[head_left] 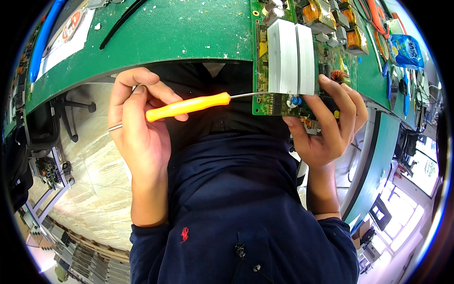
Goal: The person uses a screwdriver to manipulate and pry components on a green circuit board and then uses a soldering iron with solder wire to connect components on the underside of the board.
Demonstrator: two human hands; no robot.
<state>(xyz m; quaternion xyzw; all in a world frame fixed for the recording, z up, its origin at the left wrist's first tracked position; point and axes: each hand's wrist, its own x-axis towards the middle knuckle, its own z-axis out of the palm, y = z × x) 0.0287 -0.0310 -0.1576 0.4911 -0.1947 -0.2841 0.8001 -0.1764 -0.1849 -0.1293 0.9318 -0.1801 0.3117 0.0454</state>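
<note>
My left hand (pixel 142 111) is closed around a screwdriver with an orange handle (pixel 189 106). Its thin metal shaft reaches right, to the near left part of a green circuit board (pixel 261 106); whether the tip touches a part there I cannot tell. The board carries a large silver finned heatsink (pixel 283 57), copper-wound coils and small blue round components (pixel 295 101). My right hand (pixel 328 123) grips the board's near right corner between thumb and fingers. The board overhangs the table's front edge.
The green table (pixel 189 35) bears a black cable (pixel 120 26), a blue pen-like tool (pixel 41 47) and a white sheet at left. To the right lie a blue packet (pixel 406 51), blue-handled tools (pixel 405 92) and orange cables. An office chair (pixel 61 113) stands below left.
</note>
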